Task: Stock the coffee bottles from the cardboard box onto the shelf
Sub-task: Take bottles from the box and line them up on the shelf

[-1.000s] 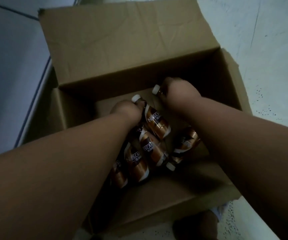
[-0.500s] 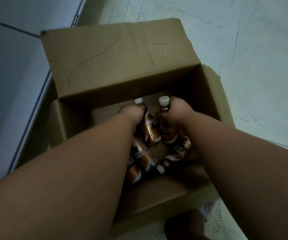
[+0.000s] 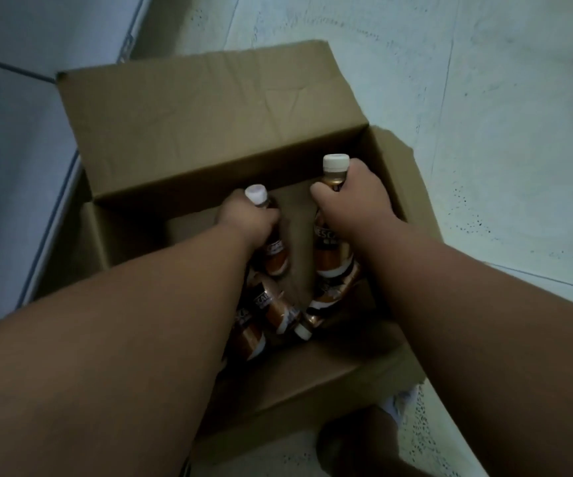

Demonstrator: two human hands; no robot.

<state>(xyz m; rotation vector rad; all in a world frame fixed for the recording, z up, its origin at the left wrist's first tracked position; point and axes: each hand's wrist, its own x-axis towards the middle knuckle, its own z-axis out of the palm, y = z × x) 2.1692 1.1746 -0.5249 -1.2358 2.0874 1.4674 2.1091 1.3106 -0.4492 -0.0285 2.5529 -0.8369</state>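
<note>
An open cardboard box point(image 3: 209, 132) sits on the floor below me. My left hand point(image 3: 247, 218) grips one coffee bottle point(image 3: 276, 256), brown with a white cap, by its neck inside the box. My right hand point(image 3: 350, 197) grips a second coffee bottle point(image 3: 329, 253) by its neck, held upright and higher, its cap near the box's rim. Three more coffee bottles point(image 3: 278, 311) lie on the box's bottom under my forearms, partly hidden. No shelf is in view.
A pale tiled floor point(image 3: 484, 132) spreads to the right and behind the box. A light wall or panel point(image 3: 13, 149) runs along the left side. The box's big back flap stands open. Something dark, perhaps my foot point(image 3: 357, 442), shows below the box.
Both hands have lifted their bottles upward from the pile; the right bottle has risen higher and stands upright. The camera has pulled back from the box.
</note>
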